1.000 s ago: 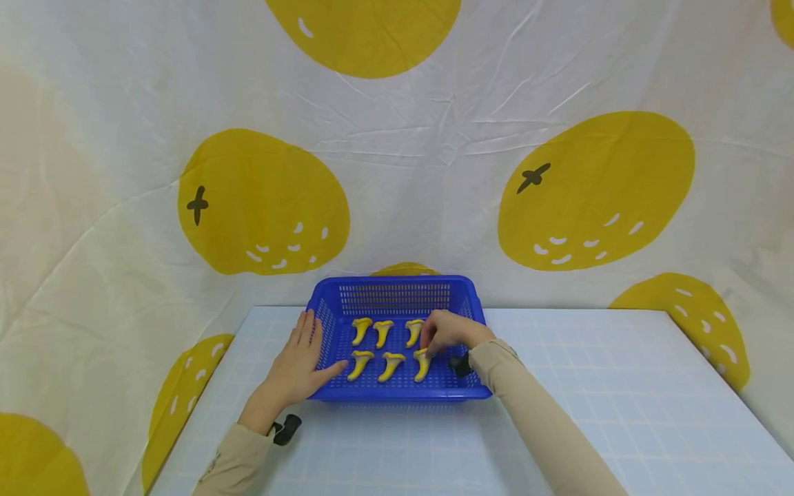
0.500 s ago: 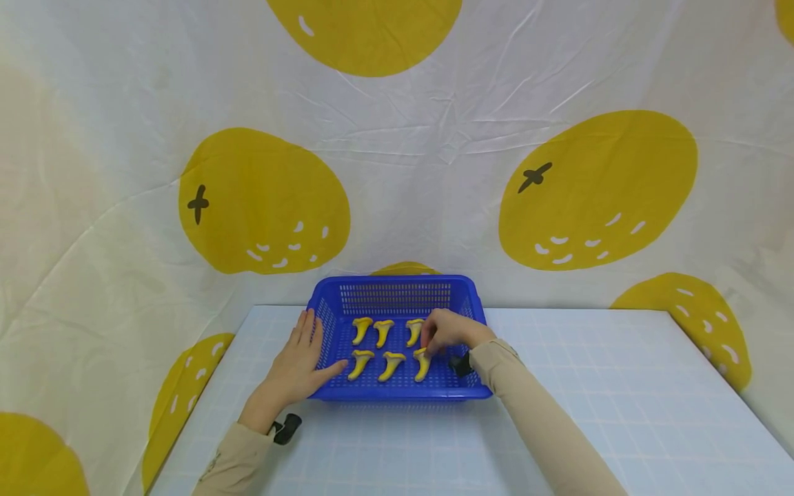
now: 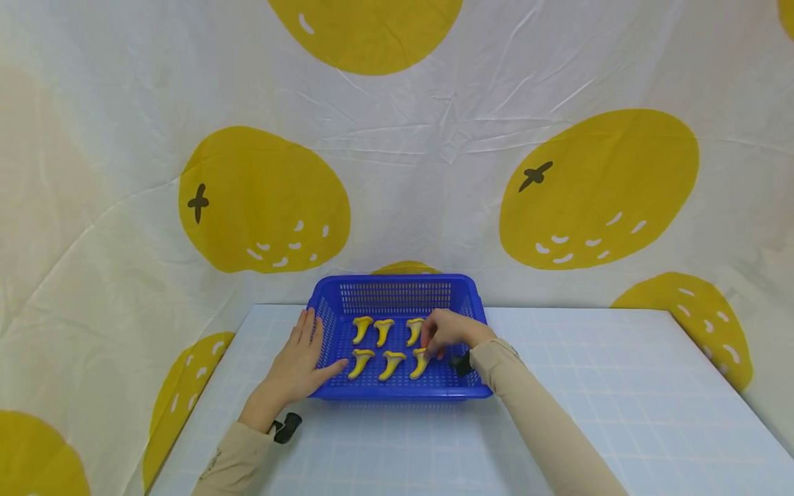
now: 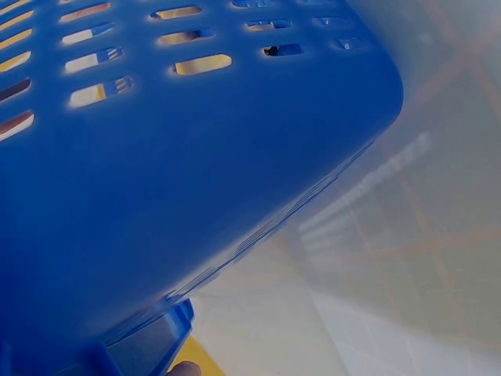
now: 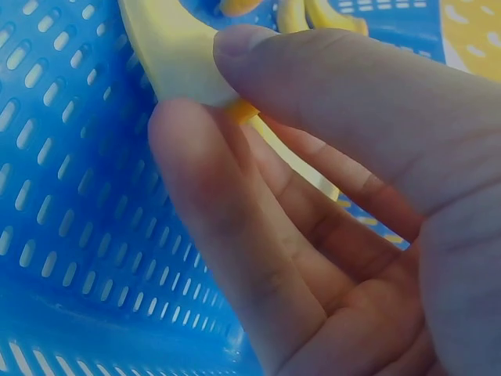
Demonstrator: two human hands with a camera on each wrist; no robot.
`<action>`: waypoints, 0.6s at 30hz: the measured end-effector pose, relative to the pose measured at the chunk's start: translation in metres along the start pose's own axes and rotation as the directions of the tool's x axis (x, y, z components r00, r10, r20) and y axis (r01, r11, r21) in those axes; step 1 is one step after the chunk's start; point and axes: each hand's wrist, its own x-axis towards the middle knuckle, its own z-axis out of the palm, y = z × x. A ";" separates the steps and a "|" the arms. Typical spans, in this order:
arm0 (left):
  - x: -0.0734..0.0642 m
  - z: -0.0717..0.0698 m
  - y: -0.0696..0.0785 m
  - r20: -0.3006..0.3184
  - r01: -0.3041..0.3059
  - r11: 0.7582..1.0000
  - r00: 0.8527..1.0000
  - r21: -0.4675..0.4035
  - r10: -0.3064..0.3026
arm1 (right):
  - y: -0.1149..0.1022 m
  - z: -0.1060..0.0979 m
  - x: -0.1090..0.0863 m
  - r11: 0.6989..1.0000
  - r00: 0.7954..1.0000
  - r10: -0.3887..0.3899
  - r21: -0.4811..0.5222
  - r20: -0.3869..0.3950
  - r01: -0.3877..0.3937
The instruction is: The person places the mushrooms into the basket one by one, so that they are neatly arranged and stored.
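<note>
A blue plastic basket (image 3: 397, 394) with slotted walls holds several yellow, trumpet-shaped mushrooms with pale sides, laid in two rows. My right hand (image 3: 448, 329) reaches inside and pinches the front-right mushroom (image 3: 419, 365) by its cap end. In the right wrist view, thumb and index finger sit on either side of this mushroom (image 5: 168, 51). Behind it lies the back-right mushroom (image 3: 413, 332), partly covered by the hand. My left hand (image 3: 298, 365) rests with straight fingers on the basket's left rim, its thumb over the front-left corner. The left wrist view shows mainly the basket's outer wall (image 4: 196, 164).
Other mushrooms lie apart on the basket floor, such as the front-middle mushroom (image 3: 391, 365) and the back-left mushroom (image 3: 362, 330). Beneath the basket is a pale blue checked tabletop (image 3: 620, 386). A white curtain (image 3: 422, 207) printed with yellow fruit hangs directly behind.
The front-right mushroom has shifted slightly to the left, its narrow end most of all, while my right hand keeps pinching it. My left hand stays on the rim.
</note>
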 end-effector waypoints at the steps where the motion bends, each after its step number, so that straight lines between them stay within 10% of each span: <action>1: 0.000 0.000 0.000 0.000 -0.001 1.000 1.000 0.000 0.001 | 0.000 0.000 0.000 1.000 1.000 0.001 -0.001 0.001 -0.001; 18: 0.000 0.000 0.000 -0.008 -0.013 1.000 1.000 0.006 0.013 | -0.004 -0.001 -0.002 0.999 0.999 -0.029 -0.022 0.019 0.029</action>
